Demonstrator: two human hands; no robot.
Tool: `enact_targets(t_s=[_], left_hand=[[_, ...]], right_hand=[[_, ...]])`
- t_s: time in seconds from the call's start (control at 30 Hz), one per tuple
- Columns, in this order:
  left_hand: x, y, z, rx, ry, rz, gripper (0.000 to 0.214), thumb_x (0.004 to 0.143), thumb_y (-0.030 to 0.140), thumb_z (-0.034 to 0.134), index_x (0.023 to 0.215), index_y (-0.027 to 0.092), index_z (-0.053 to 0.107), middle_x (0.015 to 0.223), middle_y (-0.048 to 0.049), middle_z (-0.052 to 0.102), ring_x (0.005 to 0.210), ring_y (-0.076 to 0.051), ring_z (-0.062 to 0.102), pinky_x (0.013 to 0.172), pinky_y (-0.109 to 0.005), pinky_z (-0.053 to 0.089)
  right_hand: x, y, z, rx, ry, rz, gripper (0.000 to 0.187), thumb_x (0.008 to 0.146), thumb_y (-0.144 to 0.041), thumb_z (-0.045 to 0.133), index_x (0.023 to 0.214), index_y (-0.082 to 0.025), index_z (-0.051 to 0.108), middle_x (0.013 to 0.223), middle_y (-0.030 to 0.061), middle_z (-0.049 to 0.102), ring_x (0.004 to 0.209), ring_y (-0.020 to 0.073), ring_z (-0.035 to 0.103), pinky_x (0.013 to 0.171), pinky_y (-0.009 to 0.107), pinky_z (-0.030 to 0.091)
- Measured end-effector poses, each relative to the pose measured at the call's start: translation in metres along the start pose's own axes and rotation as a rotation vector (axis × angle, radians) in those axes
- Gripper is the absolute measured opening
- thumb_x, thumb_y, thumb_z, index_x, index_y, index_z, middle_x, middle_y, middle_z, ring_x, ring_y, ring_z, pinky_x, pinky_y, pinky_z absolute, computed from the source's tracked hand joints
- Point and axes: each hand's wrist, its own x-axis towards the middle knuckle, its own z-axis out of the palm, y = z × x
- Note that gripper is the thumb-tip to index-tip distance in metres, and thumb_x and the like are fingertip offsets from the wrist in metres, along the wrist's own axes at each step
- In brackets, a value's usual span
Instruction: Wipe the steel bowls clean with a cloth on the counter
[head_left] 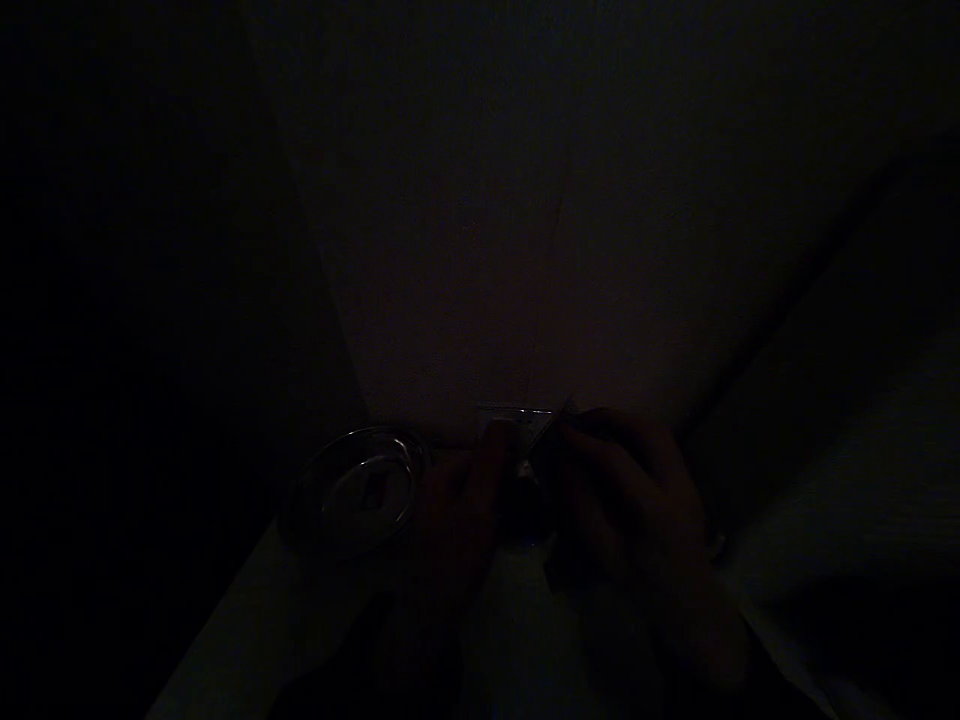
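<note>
Head cam: L hand fwd, R hand angled inward.

Dish on the table, left of the left hand

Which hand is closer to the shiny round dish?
Left. The left hand is right beside the dish, though it's too dark to tell if they touch. The right hand is farther away, past the left one.

Darkness obscures the grip of left hand and right hand (sleeves cut off below)
</note>
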Motion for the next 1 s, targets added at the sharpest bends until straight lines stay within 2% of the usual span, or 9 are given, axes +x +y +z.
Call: enact_targets(t_s=[0.13, 0.2, 0.33, 0.43, 0.53, 0.63, 0.77, 0.83, 1.0], left_hand=[[0.001, 0.002, -0.001, 0.050, 0.057, -0.042, 0.035, 0.070, 0.051, 0.059, 0.058, 0.019, 0.066, 0.063, -0.0045, 0.068, 0.063, -0.020, 0.064, 0.052, -0.026, 0.046], [0.000, 0.004, 0.000, 0.037, 0.066, -0.037, 0.033, 0.070, 0.050, 0.060, 0.058, 0.020, 0.065, 0.063, -0.0041, 0.068, 0.063, -0.019, 0.064, 0.053, -0.026, 0.046], [-0.004, 0.004, 0.000, -0.021, -0.001, -0.007, 0.039, 0.073, 0.051, 0.056, 0.051, 0.019, 0.062, 0.055, -0.0038, 0.065, 0.058, -0.018, 0.063, 0.050, -0.025, 0.045], [-0.004, 0.004, 0.001, 0.013, 0.042, -0.018, 0.037, 0.072, 0.048, 0.057, 0.049, 0.019, 0.061, 0.055, -0.0029, 0.065, 0.058, -0.018, 0.062, 0.049, -0.024, 0.044], [-0.002, 0.007, 0.003, 0.050, 0.073, -0.050, 0.033, 0.071, 0.046, 0.059, 0.051, 0.020, 0.060, 0.058, -0.0028, 0.066, 0.059, -0.018, 0.063, 0.049, -0.024, 0.046], [-0.001, 0.007, 0.004, 0.015, 0.072, -0.019, 0.032, 0.072, 0.047, 0.057, 0.056, 0.020, 0.062, 0.061, -0.0030, 0.067, 0.062, -0.018, 0.064, 0.052, -0.024, 0.047], [-0.001, 0.002, 0.000, -0.026, -0.039, 0.004, 0.039, 0.071, 0.051, 0.056, 0.047, 0.020, 0.056, 0.051, -0.0024, 0.060, 0.055, -0.018, 0.060, 0.046, -0.024, 0.043], [-0.001, 0.001, -0.001, -0.028, -0.028, 0.000, 0.039, 0.071, 0.049, 0.058, 0.045, 0.019, 0.056, 0.050, -0.0022, 0.059, 0.054, -0.017, 0.059, 0.046, -0.024, 0.042], [0.001, 0.007, 0.003, -0.031, 0.042, -0.058, 0.029, 0.069, 0.042, 0.061, 0.050, 0.020, 0.061, 0.053, -0.0021, 0.063, 0.056, -0.018, 0.061, 0.047, -0.024, 0.043]], right_hand=[[-0.001, -0.007, 0.001, 0.013, -0.040, -0.150, 0.028, 0.083, -0.018, 0.059, 0.111, -0.022, 0.058, 0.115, 0.0080, 0.056, 0.093, 0.0219, 0.054, 0.070, 0.036, 0.050], [-0.002, -0.008, 0.002, 0.010, -0.034, -0.179, 0.025, 0.083, -0.020, 0.059, 0.107, -0.024, 0.059, 0.113, 0.0067, 0.057, 0.089, 0.0215, 0.055, 0.066, 0.035, 0.049], [-0.002, 0.000, 0.001, -0.008, 0.016, -0.060, 0.027, 0.083, -0.019, 0.059, 0.110, -0.021, 0.058, 0.113, 0.0090, 0.055, 0.097, 0.0227, 0.055, 0.073, 0.037, 0.051], [0.000, 0.001, -0.001, -0.012, 0.033, 0.006, 0.029, 0.083, -0.016, 0.059, 0.112, -0.020, 0.058, 0.112, 0.0089, 0.055, 0.097, 0.0213, 0.055, 0.076, 0.036, 0.051], [0.000, -0.004, -0.001, -0.031, -0.009, -0.092, 0.030, 0.082, -0.017, 0.059, 0.112, -0.019, 0.058, 0.113, 0.0102, 0.055, 0.096, 0.0234, 0.054, 0.072, 0.037, 0.050], [0.000, -0.006, -0.001, -0.030, 0.001, -0.185, 0.028, 0.083, -0.020, 0.058, 0.110, -0.020, 0.059, 0.114, 0.0098, 0.055, 0.092, 0.0229, 0.054, 0.067, 0.036, 0.050], [0.000, 0.000, 0.000, -0.009, 0.032, -0.051, 0.028, 0.083, -0.018, 0.059, 0.110, -0.021, 0.059, 0.111, 0.0092, 0.056, 0.095, 0.0225, 0.055, 0.073, 0.037, 0.051], [0.000, 0.001, -0.001, -0.017, 0.031, 0.001, 0.030, 0.083, -0.017, 0.059, 0.112, -0.021, 0.059, 0.111, 0.0094, 0.056, 0.098, 0.0230, 0.055, 0.075, 0.038, 0.051], [0.001, -0.008, -0.003, -0.017, -0.028, -0.130, 0.032, 0.082, -0.018, 0.059, 0.113, -0.024, 0.059, 0.112, 0.0084, 0.059, 0.091, 0.0227, 0.056, 0.070, 0.037, 0.051]])
